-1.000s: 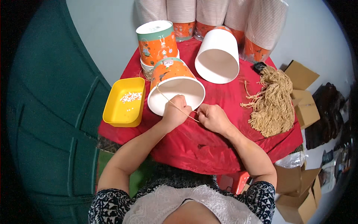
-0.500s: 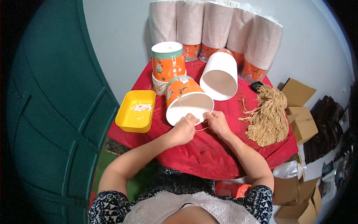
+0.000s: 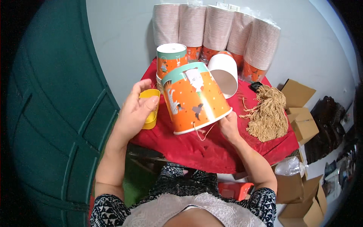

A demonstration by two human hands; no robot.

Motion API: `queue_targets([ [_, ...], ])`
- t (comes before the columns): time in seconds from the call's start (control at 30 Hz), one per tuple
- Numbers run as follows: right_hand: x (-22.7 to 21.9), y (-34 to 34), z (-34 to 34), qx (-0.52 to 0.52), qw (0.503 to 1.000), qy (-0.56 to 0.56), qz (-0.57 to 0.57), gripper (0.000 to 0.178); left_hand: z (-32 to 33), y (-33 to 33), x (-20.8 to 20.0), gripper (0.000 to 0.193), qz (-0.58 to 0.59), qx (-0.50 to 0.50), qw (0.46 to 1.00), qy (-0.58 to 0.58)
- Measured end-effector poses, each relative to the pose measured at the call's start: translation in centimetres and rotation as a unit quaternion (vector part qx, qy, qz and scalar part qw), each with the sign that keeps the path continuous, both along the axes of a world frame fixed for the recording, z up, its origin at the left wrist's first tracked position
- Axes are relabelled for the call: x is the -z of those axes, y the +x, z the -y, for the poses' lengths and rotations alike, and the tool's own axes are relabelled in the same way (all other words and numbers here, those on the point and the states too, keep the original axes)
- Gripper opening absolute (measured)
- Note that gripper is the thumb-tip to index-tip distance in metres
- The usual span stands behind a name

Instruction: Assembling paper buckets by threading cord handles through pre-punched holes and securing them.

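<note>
"Where's the bucket (image 3: 194, 100) they're handling?"

"Just right of the yellow box (image 3: 150, 123), raised over the red cloth (image 3: 181, 148). It's tilted, green end uppermost, white rim slanting down toward the person. The wall is orange with little figures on it."

"And who's got hold of it?"

"The right hand (image 3: 230, 126), farther right of the box. It holds the bucket at the rim, but the fingers go behind the wall, so I can't tell how they're set."

"What about the left hand (image 3: 134, 111)?"

"Spread wide, thumb apart from the fingers, hiding part of the yellow box. I see nothing in it. Whether it touches the box, I can't tell."

"Something's dangling off the rim."

"A thin string (image 3: 201, 140), drooping in a loop, to the right of the box."

"And round about?"

"Behind the box, an upturned bucket (image 3: 172, 62); beyond that, tall stacks (image 3: 216, 28) in clear wrap. Behind and to the right of the box, a white bucket (image 3: 223, 75) lies on its side. Well to the right of it there's a heap of tan cords (image 3: 267, 115)."
</note>
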State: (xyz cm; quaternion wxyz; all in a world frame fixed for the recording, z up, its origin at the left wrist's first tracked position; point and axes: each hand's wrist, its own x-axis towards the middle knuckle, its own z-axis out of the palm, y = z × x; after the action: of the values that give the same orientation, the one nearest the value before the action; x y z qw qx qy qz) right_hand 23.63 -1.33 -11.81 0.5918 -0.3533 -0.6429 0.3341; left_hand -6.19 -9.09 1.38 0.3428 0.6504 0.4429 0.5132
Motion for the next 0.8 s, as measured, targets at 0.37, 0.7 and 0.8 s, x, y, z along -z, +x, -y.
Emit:
queue_targets([
  [0.37,-1.9,-3.5,5.5,0.009,0.985,0.115,0.130,0.010,3.4,-2.2,0.6,0.025,0.071,0.066,0.995,0.005],
  [0.7,-3.0,-4.1,7.2,-0.042,0.975,0.125,0.176,0.028,5.3,-4.3,-0.1,0.012,0.105,0.068,0.991,0.049],
  [0.8,-3.9,-4.3,7.7,0.014,0.957,0.154,0.247,0.047,5.1,-4.5,-0.7,0.008,0.091,0.060,0.992,0.058],
])
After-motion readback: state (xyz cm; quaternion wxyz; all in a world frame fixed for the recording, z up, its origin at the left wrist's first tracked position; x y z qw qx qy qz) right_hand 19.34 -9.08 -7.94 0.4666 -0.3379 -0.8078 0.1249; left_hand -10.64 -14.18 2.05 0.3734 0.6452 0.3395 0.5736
